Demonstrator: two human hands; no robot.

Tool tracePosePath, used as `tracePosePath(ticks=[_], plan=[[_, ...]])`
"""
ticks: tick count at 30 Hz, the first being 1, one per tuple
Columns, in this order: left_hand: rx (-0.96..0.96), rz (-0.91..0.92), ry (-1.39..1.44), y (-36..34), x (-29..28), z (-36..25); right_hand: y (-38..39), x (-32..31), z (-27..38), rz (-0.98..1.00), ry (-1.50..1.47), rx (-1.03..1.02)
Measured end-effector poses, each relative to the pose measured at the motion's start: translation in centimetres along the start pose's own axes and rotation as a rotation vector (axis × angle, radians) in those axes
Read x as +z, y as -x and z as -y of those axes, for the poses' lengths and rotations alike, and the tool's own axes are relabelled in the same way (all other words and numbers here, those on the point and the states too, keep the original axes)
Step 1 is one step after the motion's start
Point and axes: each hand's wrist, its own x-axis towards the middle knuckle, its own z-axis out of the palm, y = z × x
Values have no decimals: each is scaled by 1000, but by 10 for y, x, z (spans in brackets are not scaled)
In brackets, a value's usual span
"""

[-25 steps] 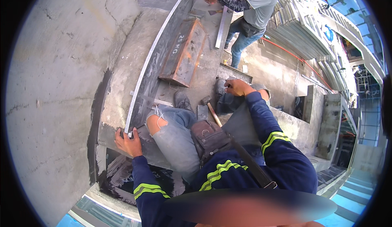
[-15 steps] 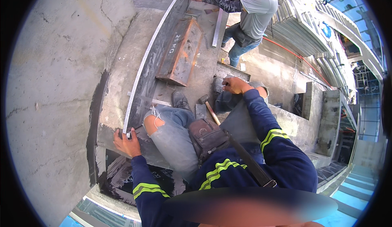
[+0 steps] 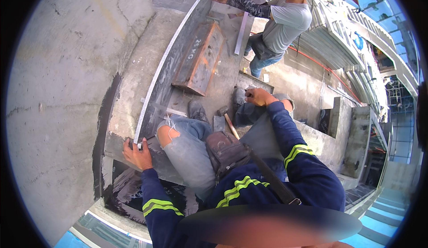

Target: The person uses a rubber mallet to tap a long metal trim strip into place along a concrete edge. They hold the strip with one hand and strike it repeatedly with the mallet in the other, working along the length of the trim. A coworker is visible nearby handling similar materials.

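Note:
A long, narrow pale strip [image 3: 166,56] runs along the top edge of a dark upright panel [image 3: 161,85]. My left hand [image 3: 139,155] is at its near end, thumb and fingers closed around the tip, where a small white piece shows between them. At the far end, another person [image 3: 285,22] in a grey shirt has both hands on the strip. My right hand [image 3: 262,97] rests by my right knee with its fingers curled; what they hold, if anything, is hidden.
A rusty-edged metal box [image 3: 199,60] stands beyond my knees. Between my legs lies a hammer [image 3: 229,121], near a brown pouch [image 3: 226,150] strapped to me. A concrete wall [image 3: 67,92] rises at left. Stacked metal panels [image 3: 332,38] and an orange hose [image 3: 330,71] are at right.
The view has shifted slightly, so the scene sits a little lower and further right. My left hand keeps its place at the strip's end; my right hand stays by the knee.

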Motion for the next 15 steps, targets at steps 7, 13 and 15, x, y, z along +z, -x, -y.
tracePosePath(ticks=[7,13,15], plan=[[-20,24,-4,-1,-1,0,1,-2,4,-10,12,-1],[-19,26,-2,0,-1,0,2,-2,5,-13,8,1],[-16,32,0,-1,-3,-2,4,-3,6,-13,22,-1]])
